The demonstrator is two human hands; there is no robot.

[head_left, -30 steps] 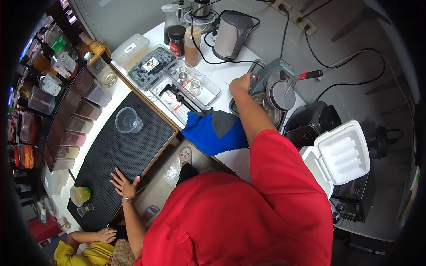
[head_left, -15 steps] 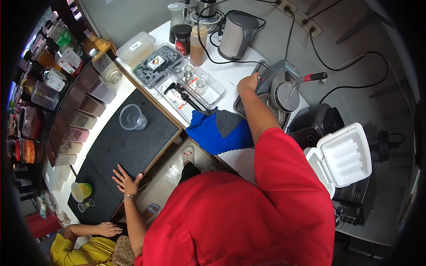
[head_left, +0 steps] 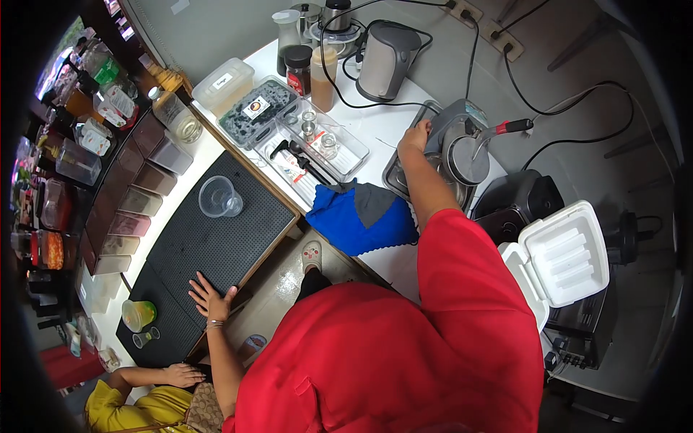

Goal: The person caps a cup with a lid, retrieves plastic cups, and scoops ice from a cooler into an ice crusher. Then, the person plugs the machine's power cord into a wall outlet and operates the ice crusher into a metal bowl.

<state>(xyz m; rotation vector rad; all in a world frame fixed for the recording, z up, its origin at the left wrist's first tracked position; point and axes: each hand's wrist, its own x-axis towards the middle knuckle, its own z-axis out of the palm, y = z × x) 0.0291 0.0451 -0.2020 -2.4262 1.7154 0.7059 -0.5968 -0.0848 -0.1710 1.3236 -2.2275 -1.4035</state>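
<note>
My left hand (head_left: 210,297) lies flat with fingers spread on the black perforated mat (head_left: 242,238). Beyond it on the mat is a clear plastic cup (head_left: 219,196). Nearer the mat's other end are a cup with yellow-green contents (head_left: 138,315) and a small clear measuring cup (head_left: 146,337). Across on the white table, my right hand (head_left: 414,137) reaches to the grey machine (head_left: 456,115) over a metal tray (head_left: 394,177). Its fingers are curled at the machine's side; what they hold is hidden. Close by is a round metal strainer (head_left: 469,160) with a red-and-black handle.
A blue cloth (head_left: 361,220) hangs at the table edge. Behind are clear lidded boxes (head_left: 254,108), bottles and a grey kettle (head_left: 388,59). An open white foam box (head_left: 567,252) is at right. A co-worker in a yellow top (head_left: 137,411) sits lower left. Cords cross the right.
The view has shifted slightly, so most things sit a little farther right and lower. My left hand stays on the mat and my right hand stays by the grey machine.
</note>
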